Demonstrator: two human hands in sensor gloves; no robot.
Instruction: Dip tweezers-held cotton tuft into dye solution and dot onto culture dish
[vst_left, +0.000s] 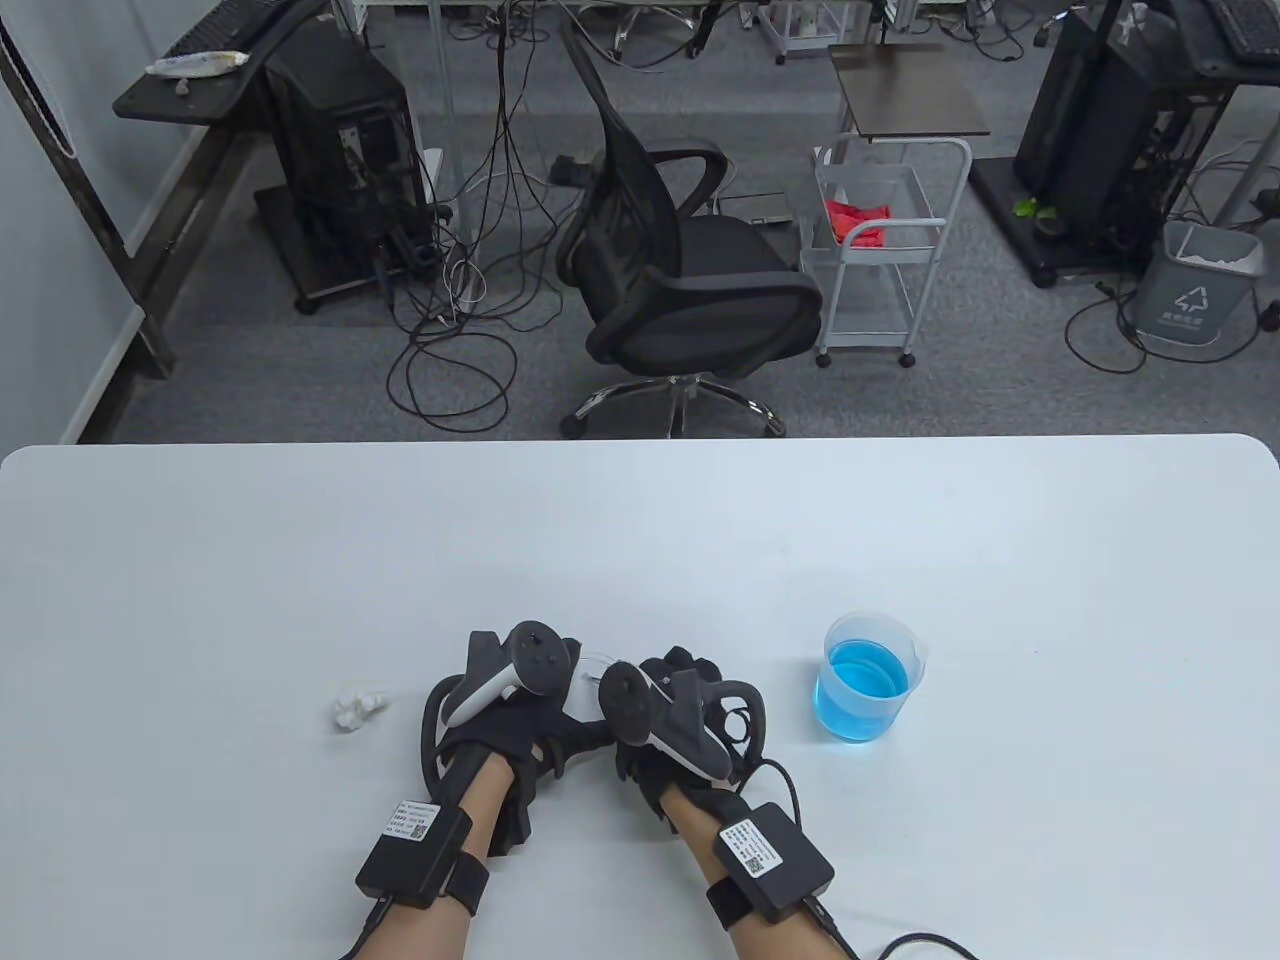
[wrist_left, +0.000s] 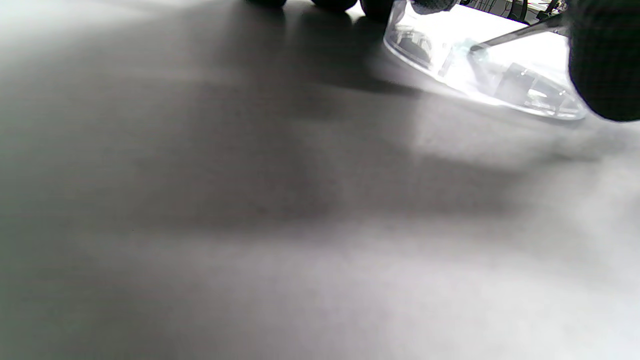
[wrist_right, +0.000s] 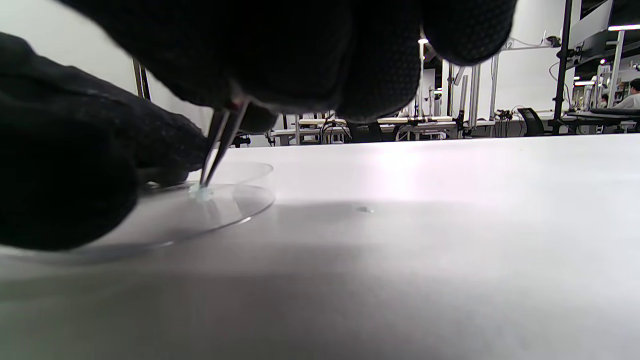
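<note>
Table (vst_left: 640, 540): tuft (wrist_right: 200, 191) below grip (wrist_right: 240, 100).

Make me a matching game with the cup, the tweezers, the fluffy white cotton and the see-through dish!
Things:
1. beaker
2. tweezers
3. spare cotton
4. culture dish

Descriptions:
A. lying loose on the table, left of both hands
B. flat and clear, under the tweezer tips
C. holds blue liquid
D. held by the right hand, tips pointing down

Pairs: 1-C, 2-D, 3-A, 4-B
</note>
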